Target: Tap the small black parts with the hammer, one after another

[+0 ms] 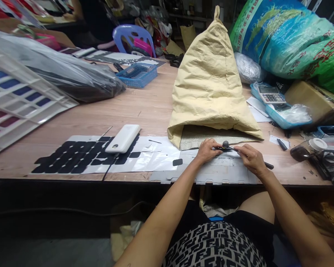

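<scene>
My right hand [250,157] is closed around a small hammer [268,165]; its black handle end sticks out to the right and its metal shaft points left. The dark rounded hammer head [225,144] is over a small black piece, close to my left fingertips. My left hand [207,150] rests at the mouth of a yellow woven sack [211,85], fingers closed on that black piece, which is mostly hidden. Beneath both hands lies a grey board [206,176] at the table's front edge. One black patch [177,162] lies left of my left hand.
Several black patches [69,157] on white backing sheets lie at left, with a white power bank [123,138] on them. A blue basket [139,74] and white crate [30,96] stand farther left. At right are a calculator [268,94] and a bottle [308,148].
</scene>
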`<state>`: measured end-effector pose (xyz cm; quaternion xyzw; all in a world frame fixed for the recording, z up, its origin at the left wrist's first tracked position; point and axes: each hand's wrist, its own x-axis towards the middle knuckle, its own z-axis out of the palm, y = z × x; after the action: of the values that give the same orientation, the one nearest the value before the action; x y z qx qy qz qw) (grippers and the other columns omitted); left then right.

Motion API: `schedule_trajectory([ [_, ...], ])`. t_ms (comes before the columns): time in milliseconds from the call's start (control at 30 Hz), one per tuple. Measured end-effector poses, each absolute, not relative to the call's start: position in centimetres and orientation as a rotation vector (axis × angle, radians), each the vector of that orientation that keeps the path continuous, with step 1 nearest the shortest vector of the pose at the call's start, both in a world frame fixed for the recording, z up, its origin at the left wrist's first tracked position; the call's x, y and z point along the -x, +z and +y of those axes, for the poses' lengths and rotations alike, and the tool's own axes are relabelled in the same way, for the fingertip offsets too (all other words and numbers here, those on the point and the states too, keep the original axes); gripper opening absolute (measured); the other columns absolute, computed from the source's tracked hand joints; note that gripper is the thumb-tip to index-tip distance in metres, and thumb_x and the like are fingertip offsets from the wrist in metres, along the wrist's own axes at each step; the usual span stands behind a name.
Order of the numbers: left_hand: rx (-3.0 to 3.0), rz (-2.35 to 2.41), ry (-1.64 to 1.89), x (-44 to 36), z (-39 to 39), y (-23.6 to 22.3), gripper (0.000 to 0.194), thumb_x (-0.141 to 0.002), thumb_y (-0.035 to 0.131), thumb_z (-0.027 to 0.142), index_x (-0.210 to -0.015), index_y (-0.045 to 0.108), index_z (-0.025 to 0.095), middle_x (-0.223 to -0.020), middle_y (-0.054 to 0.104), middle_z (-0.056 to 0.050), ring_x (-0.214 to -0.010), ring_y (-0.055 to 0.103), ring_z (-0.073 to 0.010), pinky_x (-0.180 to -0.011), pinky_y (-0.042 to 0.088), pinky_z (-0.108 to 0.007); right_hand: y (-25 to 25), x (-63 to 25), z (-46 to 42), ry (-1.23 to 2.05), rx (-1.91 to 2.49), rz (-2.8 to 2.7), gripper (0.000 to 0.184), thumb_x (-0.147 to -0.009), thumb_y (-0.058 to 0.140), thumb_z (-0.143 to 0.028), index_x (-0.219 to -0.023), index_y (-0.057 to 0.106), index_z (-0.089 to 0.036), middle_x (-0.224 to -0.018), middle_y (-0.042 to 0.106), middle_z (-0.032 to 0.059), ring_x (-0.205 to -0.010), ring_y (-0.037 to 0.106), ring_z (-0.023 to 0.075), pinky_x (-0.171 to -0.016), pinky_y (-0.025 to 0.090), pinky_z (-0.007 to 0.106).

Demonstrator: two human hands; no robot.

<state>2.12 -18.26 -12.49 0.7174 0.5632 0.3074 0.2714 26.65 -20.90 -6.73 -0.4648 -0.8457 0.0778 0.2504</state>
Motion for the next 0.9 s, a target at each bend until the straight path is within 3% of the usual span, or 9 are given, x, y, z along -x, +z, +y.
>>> schedule_trajectory([
  [133, -1.918, 1.509, 0.832, -2.1, -18.3, -12.3, 0.025, -0.079, 0.081, 0.032, -0.104, 0.082, 0.032, -0.088, 0.066, -0.001, -0.098, 0.057, -0.0227, -0.092, 0.044, -0.037, -6.3, -27.2, -21.1, 0.236, 1.267, -2.240, 0.032, -0.100, 0.050, -0.029, -0.122, 0.073, -0.030, -0.105, 0.073, 0.0042, -0.096, 0.068, 0.0198, -0.081, 0.055, 0.031],
  [267, -1.914, 1.506, 0.832, -2.1, -18.3, -12.2, 0.025, -0.080, 0.080, 0.032, -0.105, 0.082, 0.032, -0.089, 0.067, -0.001, -0.098, 0.057, -0.0231, -0.091, 0.044, -0.038, -6.4, -27.4, -21.4, 0.221, 1.299, -2.277, 0.031, -0.098, 0.051, -0.029, -0.118, 0.074, -0.030, -0.100, 0.073, 0.0037, -0.092, 0.068, 0.0191, -0.076, 0.054, 0.029],
  [400, -1.920, 1.493, 0.839, -2.1, -18.4, -12.2, 0.024, -0.080, 0.079, 0.031, -0.103, 0.082, 0.029, -0.089, 0.068, -0.002, -0.098, 0.057, -0.0234, -0.091, 0.044, -0.038, -6.4, -28.4, -21.0, 0.172, 1.319, -2.213, 0.031, -0.098, 0.051, -0.028, -0.120, 0.074, -0.030, -0.104, 0.074, 0.0030, -0.096, 0.069, 0.0192, -0.080, 0.053, 0.030],
  [667, -1.934, 1.482, 0.844, -2.0, -18.9, -11.4, 0.019, -0.074, 0.073, 0.021, -0.093, 0.076, 0.024, -0.091, 0.068, -0.001, -0.096, 0.058, -0.0230, -0.089, 0.044, -0.037, -8.1, -34.9, -19.1, -0.099, 1.467, -2.210, 0.027, -0.093, 0.056, -0.027, -0.111, 0.076, -0.028, -0.097, 0.071, 0.0049, -0.096, 0.065, 0.0235, -0.080, 0.050, 0.035],
  [900, -1.971, 1.517, 0.800, -2.3, -18.7, -11.8, 0.020, -0.082, 0.077, 0.040, -0.096, 0.076, 0.026, -0.096, 0.068, -0.002, -0.103, 0.056, -0.0252, -0.093, 0.041, -0.039, -10.1, -36.7, -19.0, -0.117, 1.455, -2.183, 0.026, -0.092, 0.056, -0.030, -0.109, 0.075, -0.027, -0.093, 0.068, 0.0052, -0.094, 0.061, 0.0237, -0.082, 0.049, 0.037],
])
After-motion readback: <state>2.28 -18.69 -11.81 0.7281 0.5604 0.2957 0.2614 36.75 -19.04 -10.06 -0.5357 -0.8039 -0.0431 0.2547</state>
